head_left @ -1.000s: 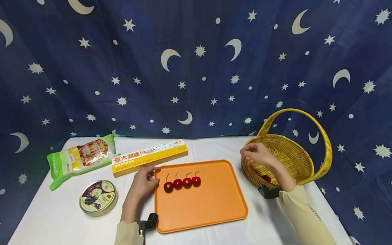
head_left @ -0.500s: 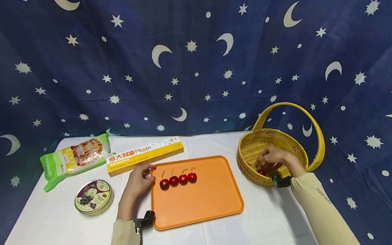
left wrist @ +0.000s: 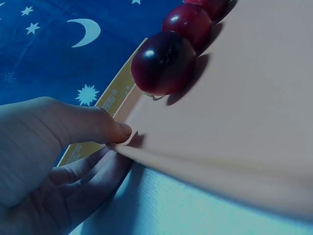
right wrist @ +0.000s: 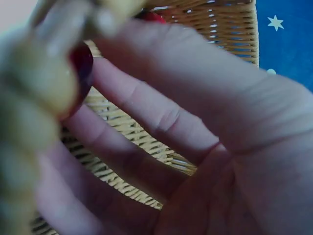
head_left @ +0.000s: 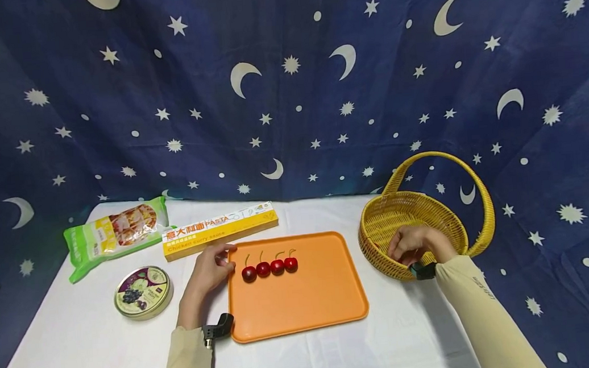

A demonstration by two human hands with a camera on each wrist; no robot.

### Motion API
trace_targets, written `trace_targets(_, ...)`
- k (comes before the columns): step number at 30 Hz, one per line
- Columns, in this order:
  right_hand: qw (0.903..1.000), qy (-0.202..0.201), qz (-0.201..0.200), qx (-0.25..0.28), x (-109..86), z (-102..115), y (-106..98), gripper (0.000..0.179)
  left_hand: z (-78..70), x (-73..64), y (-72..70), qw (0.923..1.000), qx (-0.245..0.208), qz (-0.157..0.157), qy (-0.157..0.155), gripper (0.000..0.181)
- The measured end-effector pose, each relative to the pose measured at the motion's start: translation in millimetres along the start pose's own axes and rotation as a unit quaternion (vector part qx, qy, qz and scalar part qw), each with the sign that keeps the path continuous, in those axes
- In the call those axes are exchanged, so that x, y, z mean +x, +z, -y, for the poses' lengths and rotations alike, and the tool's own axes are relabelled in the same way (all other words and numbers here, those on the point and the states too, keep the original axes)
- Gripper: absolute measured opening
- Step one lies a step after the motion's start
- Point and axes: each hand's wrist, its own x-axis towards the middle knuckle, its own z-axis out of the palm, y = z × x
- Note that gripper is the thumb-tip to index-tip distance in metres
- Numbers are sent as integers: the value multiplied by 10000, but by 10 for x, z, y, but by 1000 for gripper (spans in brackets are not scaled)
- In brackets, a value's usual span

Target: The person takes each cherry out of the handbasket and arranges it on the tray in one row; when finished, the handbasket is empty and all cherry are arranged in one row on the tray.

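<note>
My left hand (head_left: 211, 269) pinches the left rim of an orange tray (head_left: 328, 295), thumb above and fingers below. Several dark red cherries (head_left: 263, 269) with stems lie in a row on the tray, near its upper left. Inside a yellow wicker basket (head_left: 379, 218) on the right, my right hand (head_left: 417, 241) reaches low with curled fingers. Its fingertips are at a cherry (right wrist: 84, 73) in the right wrist view, partly covered by the blurred basket rim; the thumb tip is hidden. Another bit of red (right wrist: 152, 17) shows behind the thumb.
A yellow and white pasta box (head_left: 221, 232) lies behind the tray. Left of it are a green food packet (head_left: 118, 233) and a round tin (head_left: 143, 292). The basket's tall handle (head_left: 488, 210) arches over its right side. A dark blue star-patterned curtain (head_left: 290, 121) hangs behind.
My right hand has moved from above the basket's left rim down inside it, and now covers the cherry seen there before. My left hand has stayed at the tray's rim.
</note>
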Motion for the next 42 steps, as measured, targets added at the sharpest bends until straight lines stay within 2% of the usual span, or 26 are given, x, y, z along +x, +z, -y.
trace_targets(4, 9992, -257, 112, 299, 2, -39, 4, 13, 6, 13, 6, 10000, -17, -1, 8, 36)
trace_targets(7, 9963, -672, 75, 522, -20, -62, -31, 21, 5, 7, 3, 10000, 0, 27, 32, 36)
trace_targets(10, 9897, -1133, -203, 856, -69, -35, -90, 34, -2, 4, -2, 10000, 8, 31, 47, 36)
trace_targets(12, 9825, -1419, -526, 1089, -106, 10, -130, 38, -4, 10, -6, 10000, 4, 25, 33, 36)
trace_targets(16, 9664, -1793, -1121, 1459, -180, 162, -167, 41, -6, 29, -15, 10000, -32, 2, -34, 37)
trace_targets(19, 9547, -2077, -1377, 1626, -223, 286, -149, 41, -8, 36, -21, 10000, -46, 10, -58, 37)
trace_targets(24, 9386, -2419, -1427, 2005, -226, 453, -60, 42, 0, 31, -19, 9999, -83, 80, -55, 37)
trace_targets(29, 9263, -2646, -1105, 2442, -113, 556, 91, 41, 5, 30, -4, 9999, -72, 73, -18, 37)
trace_targets(33, 9283, -2754, -1038, 2274, -89, 675, 241, 42, -13, 29, -7, 9999, -72, 94, -28, 37)
trace_targets(37, 9339, -2920, -1283, 1615, -79, 808, 382, 42, -29, 29, -12, 9999, -104, 108, -20, 36)
trace_targets(42, 9323, -3212, -1257, 1086, 121, 912, 654, 36, -2, 15, -9, 10000, -63, 66, -26, 36)
